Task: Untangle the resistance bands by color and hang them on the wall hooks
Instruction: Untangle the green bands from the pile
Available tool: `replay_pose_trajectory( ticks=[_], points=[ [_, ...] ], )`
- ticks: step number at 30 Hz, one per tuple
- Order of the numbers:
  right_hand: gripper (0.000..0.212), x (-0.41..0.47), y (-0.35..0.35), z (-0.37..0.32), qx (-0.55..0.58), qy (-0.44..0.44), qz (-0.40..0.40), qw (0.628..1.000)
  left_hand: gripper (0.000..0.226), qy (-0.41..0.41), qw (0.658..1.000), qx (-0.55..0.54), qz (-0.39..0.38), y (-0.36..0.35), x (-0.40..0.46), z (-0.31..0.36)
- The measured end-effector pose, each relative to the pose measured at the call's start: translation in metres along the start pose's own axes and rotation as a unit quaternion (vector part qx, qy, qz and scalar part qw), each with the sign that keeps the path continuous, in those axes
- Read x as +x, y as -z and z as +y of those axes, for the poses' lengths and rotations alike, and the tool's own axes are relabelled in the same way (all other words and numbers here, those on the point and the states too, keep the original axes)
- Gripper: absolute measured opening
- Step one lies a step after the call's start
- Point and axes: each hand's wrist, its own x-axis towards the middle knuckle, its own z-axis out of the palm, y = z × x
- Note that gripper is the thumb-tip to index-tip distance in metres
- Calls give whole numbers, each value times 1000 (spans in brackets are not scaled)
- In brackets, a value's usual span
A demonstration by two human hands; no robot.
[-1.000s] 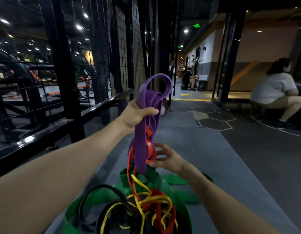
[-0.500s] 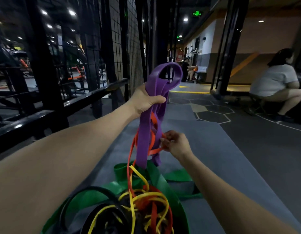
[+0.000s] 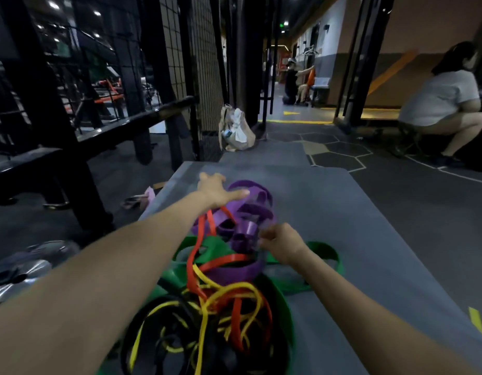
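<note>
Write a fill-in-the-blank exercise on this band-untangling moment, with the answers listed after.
1. The left hand is spread open over the ____ band.
2. The widest band in the pile, lying under the others, is ____ in colour.
3. The thin yellow band is tangled with a black band and an ____ band.
4. The right hand's fingers are ____, at the near edge of the purple coils.

Answers: purple; green; orange; curled

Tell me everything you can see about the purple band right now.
The purple band is a wide, flat, rubbery-looking loop, lying crumpled in coils on the grey mat. An orange band threads through it and a green band lies under it. The open left hand is at its far edge; the curled right hand is at its near coils.
</note>
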Motion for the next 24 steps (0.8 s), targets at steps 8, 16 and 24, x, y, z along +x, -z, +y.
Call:
replay_pose_trajectory(
  ticks=[8,16,24],
  points=[
    [23,-54,-4,-16,-36,-4,53,998,23,-63,989,-100,91,10,-97,-56],
    [27,-116,-3,-15,-85,-72,17,994,15,-176,983,-49,12,-22,-188,-60],
    [38,-165,-22,-7,-167,-136,-83,973,7,-199,979,-26,-32,-40,-236,-45]
  ],
)
